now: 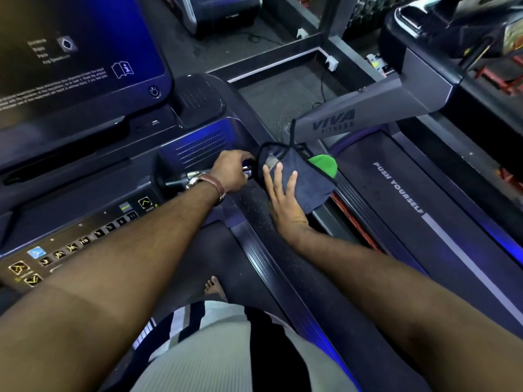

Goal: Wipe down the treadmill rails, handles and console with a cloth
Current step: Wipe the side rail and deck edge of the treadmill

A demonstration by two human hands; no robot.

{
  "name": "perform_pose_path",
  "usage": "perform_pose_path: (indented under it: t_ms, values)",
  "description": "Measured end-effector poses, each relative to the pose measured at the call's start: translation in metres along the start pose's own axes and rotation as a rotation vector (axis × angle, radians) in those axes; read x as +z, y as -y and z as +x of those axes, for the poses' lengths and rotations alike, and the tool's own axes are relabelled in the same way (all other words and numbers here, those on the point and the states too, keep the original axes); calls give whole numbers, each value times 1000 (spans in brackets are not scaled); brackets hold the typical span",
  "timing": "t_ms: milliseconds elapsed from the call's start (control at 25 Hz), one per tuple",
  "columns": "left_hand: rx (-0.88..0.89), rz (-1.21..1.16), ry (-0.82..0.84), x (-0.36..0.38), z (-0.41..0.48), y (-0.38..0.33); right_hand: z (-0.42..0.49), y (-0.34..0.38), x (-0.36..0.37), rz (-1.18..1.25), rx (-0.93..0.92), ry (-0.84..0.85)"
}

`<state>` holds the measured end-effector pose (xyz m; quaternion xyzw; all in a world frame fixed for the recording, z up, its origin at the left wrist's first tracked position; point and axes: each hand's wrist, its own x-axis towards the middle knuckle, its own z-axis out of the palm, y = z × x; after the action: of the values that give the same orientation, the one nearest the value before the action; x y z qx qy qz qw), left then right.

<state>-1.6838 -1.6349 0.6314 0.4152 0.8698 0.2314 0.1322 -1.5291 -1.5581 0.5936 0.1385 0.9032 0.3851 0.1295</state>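
Pressing cloth [307, 181] with right hand [283, 199], grip wide, cloth's long axis diagonal, left hand [230, 175] grip holding handle [181, 180].

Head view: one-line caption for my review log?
Left hand grips the treadmill handle; open right hand lies flat on a dark blue cloth beside it.

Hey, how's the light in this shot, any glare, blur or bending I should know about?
Head view: dim overall, blue glow along the side rail and a blue sheen on the console screen; fine screen text is soft; straight rails bow from the wide lens; the left hand on the handle and right hand flat on the cloth read sharp.
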Motion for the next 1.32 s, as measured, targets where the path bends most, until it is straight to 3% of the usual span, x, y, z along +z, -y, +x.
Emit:
perform_pose_path:
  t_ms: [240, 400, 480, 680, 880, 1040, 1160, 1320]
  values:
    - [-37, -45, 24, -2, 5, 3, -40, -20, 22, 1, -208, -45]
    - [28, 15, 35, 1, 5, 5, 11, -27, 7, 505, 35, -40]
    - [102, 103, 78, 0, 8, 6, 34, -44, 9, 749, 46, 9]
    - [252, 229, 136, -1, 21, 22, 22, -79, 24, 1368, 247, 164]
    - [184, 183, 145, 2, 26, 20, 71, -83, 8, 1536, 359, 398]
    - [176, 113, 159, -2, 29, 23, 111, -82, -3, 1729, 372, 368]
    - [156, 93, 169, 1, 30, 25, 78, -87, 6, 1800, 363, 373]
    - [7, -106, 149, -5, 40, 29, 66, -83, 21, 1672, 362, 367]
